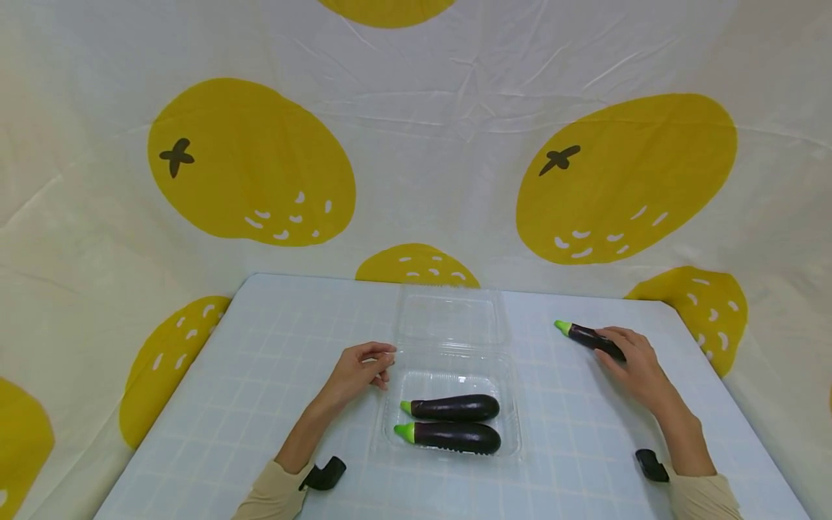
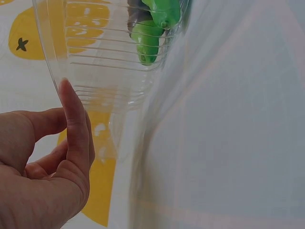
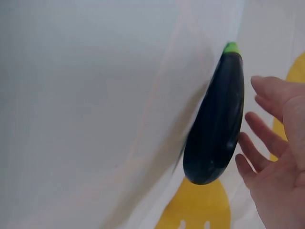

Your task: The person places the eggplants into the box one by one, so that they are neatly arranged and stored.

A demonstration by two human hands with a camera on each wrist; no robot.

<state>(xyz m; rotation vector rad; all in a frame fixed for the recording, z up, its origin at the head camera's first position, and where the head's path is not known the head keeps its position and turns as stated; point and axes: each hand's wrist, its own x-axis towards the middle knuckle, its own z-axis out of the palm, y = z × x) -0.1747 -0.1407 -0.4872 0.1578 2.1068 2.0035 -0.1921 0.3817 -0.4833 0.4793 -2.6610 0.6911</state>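
Two dark purple eggplants (image 1: 457, 437) with green stem ends lie side by side in the base of a clear plastic clamshell container (image 1: 513, 390). Its lid is folded back, away from the person. At the container's left edge, near the hinge, my left hand (image 1: 365, 368) pinches the rim between thumb and fingers. A third eggplant (image 3: 215, 119) lies on the table to the right. My right hand (image 1: 630, 357) is over its thick end, with spread fingers (image 3: 267, 131) beside it in the right wrist view. The green stem end points to the far left.
A pale checked cloth covers the table (image 1: 260, 404). Behind it hangs a white curtain (image 1: 429, 166) printed with yellow fruit, meeting the table's far edge. Black wrist cameras (image 1: 327, 474) are strapped near both sleeves.
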